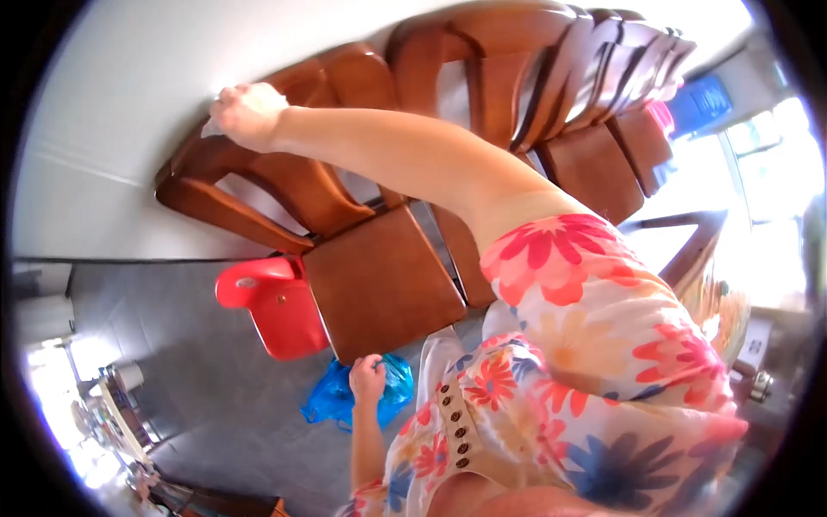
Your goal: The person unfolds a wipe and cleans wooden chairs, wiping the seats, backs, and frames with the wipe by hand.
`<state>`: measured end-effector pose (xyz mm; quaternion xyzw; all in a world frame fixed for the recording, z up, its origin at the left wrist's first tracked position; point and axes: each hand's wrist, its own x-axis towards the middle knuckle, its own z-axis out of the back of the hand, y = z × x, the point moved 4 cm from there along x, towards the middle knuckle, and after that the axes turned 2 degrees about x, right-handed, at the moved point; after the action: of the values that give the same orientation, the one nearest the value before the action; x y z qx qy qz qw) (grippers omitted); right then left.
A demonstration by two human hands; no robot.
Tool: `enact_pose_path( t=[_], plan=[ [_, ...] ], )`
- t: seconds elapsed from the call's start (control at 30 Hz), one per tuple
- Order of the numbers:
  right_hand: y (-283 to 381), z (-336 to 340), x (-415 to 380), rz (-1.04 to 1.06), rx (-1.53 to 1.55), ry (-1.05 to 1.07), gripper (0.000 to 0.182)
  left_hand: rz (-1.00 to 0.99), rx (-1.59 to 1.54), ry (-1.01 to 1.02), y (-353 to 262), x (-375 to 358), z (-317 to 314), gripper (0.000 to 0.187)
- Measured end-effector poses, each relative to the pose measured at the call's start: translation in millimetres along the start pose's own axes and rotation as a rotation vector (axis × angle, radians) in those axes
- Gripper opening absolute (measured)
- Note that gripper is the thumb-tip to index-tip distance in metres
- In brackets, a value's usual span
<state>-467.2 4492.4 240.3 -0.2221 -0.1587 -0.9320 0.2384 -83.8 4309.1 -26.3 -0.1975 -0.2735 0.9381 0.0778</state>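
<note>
My right hand reaches out at the upper left, at the top edge of the nearest brown wooden chair. Its fingers are closed on a white cloth or tissue, mostly hidden under the hand. Lower down, my left hand is closed on a blue plastic bag, which hangs over the grey floor near the chair's seat edge. A bit of blue shows between the fingers. What the bag contains cannot be made out.
A red plastic stool or seat stands beside the chair. More wooden chairs line up along the white wall. A blue container is at the far right, near bright windows. Cluttered shelving shows at the lower left.
</note>
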Motion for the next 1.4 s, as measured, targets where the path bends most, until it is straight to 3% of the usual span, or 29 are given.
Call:
enact_pose_path(
  t=[0.27,0.33,0.4,0.47,0.53,0.6,0.63,0.67,0.73,0.8,0.87,0.93,1.03,1.13,1.23,1.4],
  plan=[
    [-120,31,-110,-0.089,0.111,-0.323,0.011,-0.011,0.135,0.016,-44,45,20,0.012],
    [-143,21,-147,-0.251,0.220,-0.164,0.017,-0.001,0.152,0.040,-41,48,10,0.012],
    [-163,24,-204,-0.468,0.398,-0.320,0.017,-0.014,0.143,0.059,-58,50,5,0.012],
    [-206,-1,-274,-1.004,0.432,-0.112,0.014,-0.043,0.147,0.082,-76,58,-2,0.012],
    [-246,1,-349,-1.079,0.367,-0.317,0.012,-0.116,0.154,0.094,-100,75,-6,0.010],
    [-297,33,-384,-1.222,0.324,-0.330,0.011,-0.220,0.162,0.051,-139,104,4,0.009],
    [-321,59,-391,-1.130,0.340,-0.561,0.012,-0.263,0.133,0.013,-165,124,14,0.008],
    [-339,96,-382,-1.067,0.237,-0.645,0.013,-0.306,0.104,-0.022,-195,145,28,0.008],
    [-381,156,-363,-1.039,0.153,-0.814,0.017,-0.598,0.100,-0.146,-264,187,62,0.006],
    [-399,201,-338,-0.919,0.258,-0.970,0.013,-0.623,0.077,-0.295,-342,219,95,0.007],
    [-418,202,-333,-0.920,0.222,-0.956,0.013,-0.889,0.139,-0.461,-415,248,122,0.007],
    [-425,187,-336,-0.810,0.439,-1.031,0.014,-1.073,0.163,-0.586,-480,268,137,0.008],
    [-438,151,-361,-0.787,0.207,-0.990,0.012,-1.302,0.271,-0.733,-553,297,149,0.011],
    [-440,132,-383,-0.769,0.341,-1.013,0.006,-1.338,0.379,-0.762,-599,329,152,0.014],
    [-438,118,-413,-0.964,0.264,-0.888,0.012,-1.468,0.406,-0.750,-625,340,135,0.014],
    [-444,89,-450,-1.082,0.249,-0.907,0.015,-1.598,0.572,-0.659,-627,353,121,0.017]
  ],
)
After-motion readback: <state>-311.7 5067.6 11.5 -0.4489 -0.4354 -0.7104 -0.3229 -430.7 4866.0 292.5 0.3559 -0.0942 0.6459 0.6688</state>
